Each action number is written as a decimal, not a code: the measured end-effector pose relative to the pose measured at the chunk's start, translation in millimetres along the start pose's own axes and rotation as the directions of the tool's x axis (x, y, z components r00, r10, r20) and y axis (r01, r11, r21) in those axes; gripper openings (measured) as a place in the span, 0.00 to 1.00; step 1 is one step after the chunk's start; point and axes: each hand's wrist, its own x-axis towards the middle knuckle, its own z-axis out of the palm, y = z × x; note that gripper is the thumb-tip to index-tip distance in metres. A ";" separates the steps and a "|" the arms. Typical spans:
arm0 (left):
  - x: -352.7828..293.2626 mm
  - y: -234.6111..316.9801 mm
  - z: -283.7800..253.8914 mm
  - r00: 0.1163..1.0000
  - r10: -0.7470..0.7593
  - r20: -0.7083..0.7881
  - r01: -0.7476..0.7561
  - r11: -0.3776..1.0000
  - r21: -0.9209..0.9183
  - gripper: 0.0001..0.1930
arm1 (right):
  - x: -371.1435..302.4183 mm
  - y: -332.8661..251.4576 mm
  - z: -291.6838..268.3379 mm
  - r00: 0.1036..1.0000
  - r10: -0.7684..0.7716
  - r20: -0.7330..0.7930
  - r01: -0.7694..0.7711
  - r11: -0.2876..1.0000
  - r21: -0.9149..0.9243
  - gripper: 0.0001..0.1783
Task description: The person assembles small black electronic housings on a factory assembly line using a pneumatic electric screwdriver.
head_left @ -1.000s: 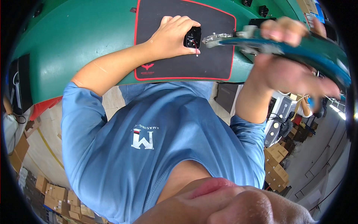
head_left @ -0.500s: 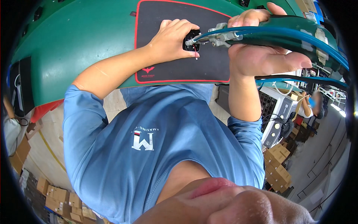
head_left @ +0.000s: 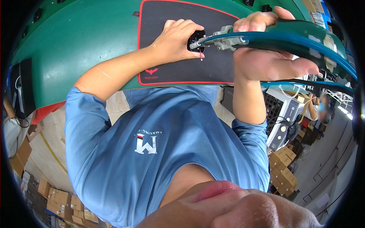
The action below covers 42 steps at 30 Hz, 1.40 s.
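My left hand (head_left: 173, 42) is closed around a small black housing (head_left: 196, 35), pressing it against the dark mat (head_left: 216, 72). Thumb and fingers clasp its sides, and the palm hides part of it. A short red wire (head_left: 200, 54) sticks out at its near edge. From the right, my right hand (head_left: 256, 62) grips a green powered screwdriver (head_left: 292, 28), its palm under the body and its thumb lying along it. The tool's grey metal nose (head_left: 227, 41) points left, with its tip over the housing; whether they touch, I cannot tell. A blue tube (head_left: 283, 35) runs along the tool.
The red-edged mat lies on a green tabletop (head_left: 87, 45). Small black parts (head_left: 267, 7) sit along the far edge. A black tray-like item (head_left: 23, 87) lies at the left. Right of me stand a white machine with knobs (head_left: 283, 117) and cardboard boxes (head_left: 283, 155); another person works beyond.
The screwdriver has shifted slightly toward me and its blue tube sits a little lower. My left hand keeps its hold on the housing, nearly unmoved.
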 end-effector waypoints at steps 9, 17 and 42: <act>-1.1 1.9 0.1 1.000 -0.019 0.005 0.019 1.000 -0.016 0.39 | -5.1 3.4 1.6 0.992 0.128 0.008 -0.128 0.978 0.166 0.54; 3.1 -0.5 -6.2 0.999 -0.019 0.051 0.021 0.999 -0.034 0.40 | -7.7 13.8 -0.4 1.000 0.006 0.017 -0.008 0.996 0.094 0.65; 189.3 -107.6 -87.4 0.731 -0.683 -0.015 0.385 0.394 0.834 0.21 | -42.0 -73.6 -45.0 0.945 0.101 -0.312 -0.192 0.942 -0.276 0.54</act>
